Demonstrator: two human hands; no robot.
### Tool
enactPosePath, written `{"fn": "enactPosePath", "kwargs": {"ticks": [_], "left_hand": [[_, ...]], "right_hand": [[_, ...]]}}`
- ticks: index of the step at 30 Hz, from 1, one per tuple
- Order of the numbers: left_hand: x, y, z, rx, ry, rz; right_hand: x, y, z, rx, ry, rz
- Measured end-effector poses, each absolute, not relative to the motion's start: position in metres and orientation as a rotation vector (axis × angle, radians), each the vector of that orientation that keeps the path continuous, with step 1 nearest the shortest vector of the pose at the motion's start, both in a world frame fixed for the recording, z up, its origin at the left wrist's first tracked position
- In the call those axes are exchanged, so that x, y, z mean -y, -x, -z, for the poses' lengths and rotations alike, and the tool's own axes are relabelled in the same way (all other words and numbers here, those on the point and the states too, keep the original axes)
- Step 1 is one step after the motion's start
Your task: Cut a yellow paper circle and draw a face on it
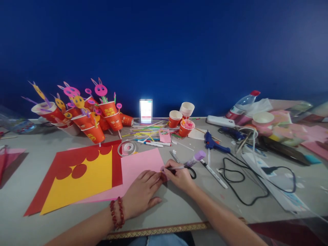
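My left hand (145, 188), with a red bead bracelet (118, 212) on its wrist, lies palm down over the lower right of a pink paper sheet (142, 162). Its fingers are stretched out towards the paper's right edge. Close to those fingertips, my right hand (178, 176) pinches a slim pen (176, 167), tip pointing down and left. What lies under the tip is hidden by the fingers. Just beyond the right hand are a purple-capped tube (196, 158) and black-handled scissors (191, 172). A white marker (214, 174) rests further right.
Left of the pink sheet lie yellow paper (84, 188) and red paper (47, 181) with round cutouts. Decorated red cups (112, 114) stand behind. A tape roll (128, 148), blue glue gun (216, 145), black cord (246, 201) and power strip (276, 186) also occupy the table.
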State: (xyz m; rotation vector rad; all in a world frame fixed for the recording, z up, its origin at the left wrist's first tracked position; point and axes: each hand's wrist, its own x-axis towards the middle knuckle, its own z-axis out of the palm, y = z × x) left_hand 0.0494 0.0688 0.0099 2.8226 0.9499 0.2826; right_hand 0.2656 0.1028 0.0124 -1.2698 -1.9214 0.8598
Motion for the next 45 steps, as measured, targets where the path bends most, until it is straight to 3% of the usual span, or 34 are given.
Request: {"fn": "enactPosePath", "kwargs": {"ticks": [45], "left_hand": [[-0.068, -0.051, -0.008, -0.954, -2.828, -0.306]], "right_hand": [[-0.07, -0.267, -0.022, 2.218, 1.235, -0.452]]}}
